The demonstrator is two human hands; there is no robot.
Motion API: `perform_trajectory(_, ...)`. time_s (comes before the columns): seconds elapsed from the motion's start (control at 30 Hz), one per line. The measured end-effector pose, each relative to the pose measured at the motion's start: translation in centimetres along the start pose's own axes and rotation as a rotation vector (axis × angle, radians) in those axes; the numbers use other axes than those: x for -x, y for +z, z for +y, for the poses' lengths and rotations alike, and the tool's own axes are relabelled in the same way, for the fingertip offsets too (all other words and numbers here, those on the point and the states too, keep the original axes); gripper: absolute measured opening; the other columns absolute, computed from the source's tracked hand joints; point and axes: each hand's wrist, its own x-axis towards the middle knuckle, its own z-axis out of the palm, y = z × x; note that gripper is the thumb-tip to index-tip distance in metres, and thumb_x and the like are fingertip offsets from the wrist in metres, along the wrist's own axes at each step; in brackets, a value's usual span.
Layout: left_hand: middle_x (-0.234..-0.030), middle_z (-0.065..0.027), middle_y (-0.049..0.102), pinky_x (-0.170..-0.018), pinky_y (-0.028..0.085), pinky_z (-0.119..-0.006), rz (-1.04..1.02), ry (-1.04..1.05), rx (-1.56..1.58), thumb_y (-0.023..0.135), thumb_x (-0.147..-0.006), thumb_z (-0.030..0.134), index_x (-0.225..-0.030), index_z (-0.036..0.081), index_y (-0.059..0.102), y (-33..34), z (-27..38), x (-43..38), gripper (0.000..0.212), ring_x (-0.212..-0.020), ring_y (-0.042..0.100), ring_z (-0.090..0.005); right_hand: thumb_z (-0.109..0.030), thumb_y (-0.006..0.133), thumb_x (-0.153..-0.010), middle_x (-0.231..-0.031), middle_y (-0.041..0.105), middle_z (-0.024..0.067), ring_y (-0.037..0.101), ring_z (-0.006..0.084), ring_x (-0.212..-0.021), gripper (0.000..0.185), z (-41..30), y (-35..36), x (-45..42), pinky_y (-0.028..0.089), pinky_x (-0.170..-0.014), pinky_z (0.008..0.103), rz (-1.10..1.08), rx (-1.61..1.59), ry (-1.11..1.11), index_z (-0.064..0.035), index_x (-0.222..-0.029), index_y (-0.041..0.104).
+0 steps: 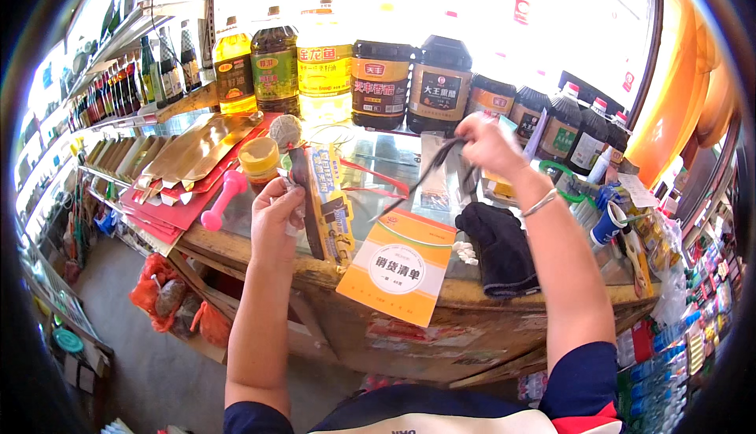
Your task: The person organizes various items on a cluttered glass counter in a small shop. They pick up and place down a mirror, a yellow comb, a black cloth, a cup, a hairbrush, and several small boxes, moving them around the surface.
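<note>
My left hand (277, 203) pinches a small whitish scrap (290, 228), perhaps clear plastic, between thumb and fingers; its exact kind is hard to tell. Above the counter, my right hand (493, 144) grips a thin black cord (438, 159), blurred and hanging down to the left. Below the cord, an orange and white sales-list pad (403, 265) overhangs the wooden front edge. A black cloth item (499, 248) lies under my right forearm, with small white pieces (465, 253) beside it. Right of my left hand lies a long printed box (331, 203).
Large oil and dark vinegar jugs (381, 85) line the counter's back. A yellow-lidded jar (260, 159), pink dumbbell (224, 199), twine ball (286, 131) and red and gold paper bags (195, 150) are at left. A blue paper cup (608, 224) stands right. Red net bags (156, 292) hang below.
</note>
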Motion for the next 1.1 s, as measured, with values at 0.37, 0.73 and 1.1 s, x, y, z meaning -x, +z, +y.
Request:
perform_trajectory(0.37, -0.069, 0.0004, 0.062, -0.041, 0.034, -0.015, 0.074, 0.003, -0.108, 0.06, -0.078, 0.005, -0.089, 0.004, 0.064, -0.2, 0.1, 0.1, 0.011, -0.048, 0.049, -0.0021, -0.007, 0.053, -0.071, -0.078, 0.064, 0.0108, 0.062, 0.0231, -0.073, 0.023, 8.3, -11.5, 0.4, 0.048, -0.067, 0.0333, 0.292, 0.391, 0.167, -0.007, -0.093, 0.062)
perform_trajectory(0.73, -0.067, -0.0005, 0.061, -0.039, 0.035, -0.014, 0.084, 0.015, -0.106, 0.059, -0.079, 0.003, -0.089, 0.002, 0.062, -0.5, 0.3, 0.1, 0.01, -0.046, 0.048, -0.0024, -0.023, 0.059, -0.067, -0.119, 0.052, 0.0168, 0.049, 0.0323, -0.112, 0.05, 9.8, -5.5, 4.6, 0.039, -0.095, 0.0381, -0.445, 0.391, -0.063, -0.0141, -0.116, 0.057)
perform_trajectory(1.1, -0.068, 0.0008, 0.061, -0.039, 0.035, -0.014, 0.125, 0.013, -0.113, 0.06, -0.079, 0.005, -0.087, 0.005, 0.061, -0.4, 0.0, 0.0, 0.008, -0.047, 0.049, -0.0023, -0.028, 0.06, -0.08, -0.14, 0.032, 0.0142, 0.036, 0.0332, -0.126, 0.065, 12.2, -3.1, 6.4, 0.032, -0.103, 0.0412, -0.516, 0.44, -0.161, -0.0141, -0.137, 0.032)
